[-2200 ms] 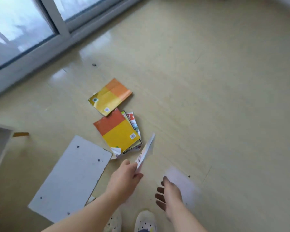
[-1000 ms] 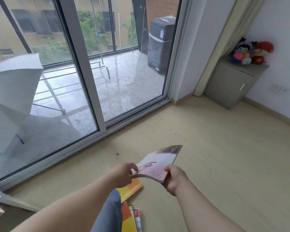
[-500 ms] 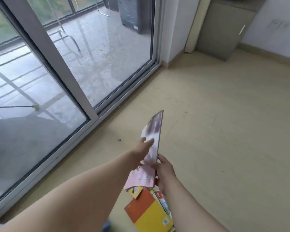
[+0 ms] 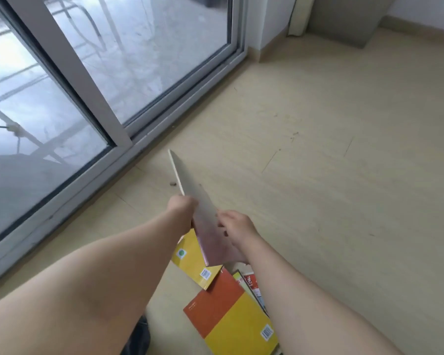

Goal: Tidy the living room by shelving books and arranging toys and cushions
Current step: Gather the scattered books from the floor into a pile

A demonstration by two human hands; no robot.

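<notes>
From the head camera, your left hand (image 4: 181, 209) grips one long edge of the thin pink-grey book (image 4: 205, 219) and your right hand (image 4: 237, 226) pinches the other, likely steadying it for shelving. The book is held tilted above the floor. Beneath that book lie a yellow book (image 4: 191, 260) and a red-and-yellow book (image 4: 231, 316), each with a barcode. The print is too small to read.
</notes>
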